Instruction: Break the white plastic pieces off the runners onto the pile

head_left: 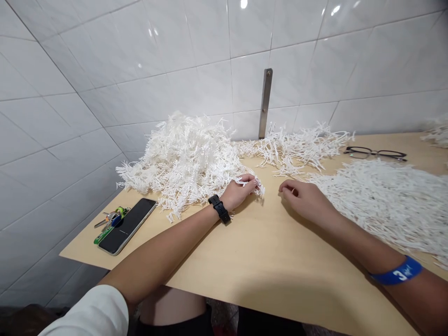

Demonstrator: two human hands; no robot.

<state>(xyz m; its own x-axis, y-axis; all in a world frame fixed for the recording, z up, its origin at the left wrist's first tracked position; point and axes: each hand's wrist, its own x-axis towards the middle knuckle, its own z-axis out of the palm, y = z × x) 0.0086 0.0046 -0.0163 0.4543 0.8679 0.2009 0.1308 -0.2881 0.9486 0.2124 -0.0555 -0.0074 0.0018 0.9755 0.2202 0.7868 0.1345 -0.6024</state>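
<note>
— What are the hands doing?

— The left hand (241, 189) is lying on the pale wooden surface (262, 254), its fingers curling loosely into the near edge of a tall tangled heap of white branched plastic strands (182, 158). The fingertips are touching a few strands; I cannot tell whether they are actually gripping them.

— And the other one?

— The right hand (304, 199) is resting knuckles-up just beside it, apart from the heap, with the fingers folding under. Whether anything small is sitting inside, I cannot tell.

— What is lying around them?

— A flatter spread of similar white strands (385, 205) is covering the surface to the right of the right hand, and a thinner scatter of white strands (297, 144) is trailing along the white tiled wall (105, 56). Thin black-framed glasses (376, 153) are sitting between the two. At the left corner, a black slab-shaped phone (128, 225) is lying face up, with a bunch of keys (110, 218) touching it.
</note>
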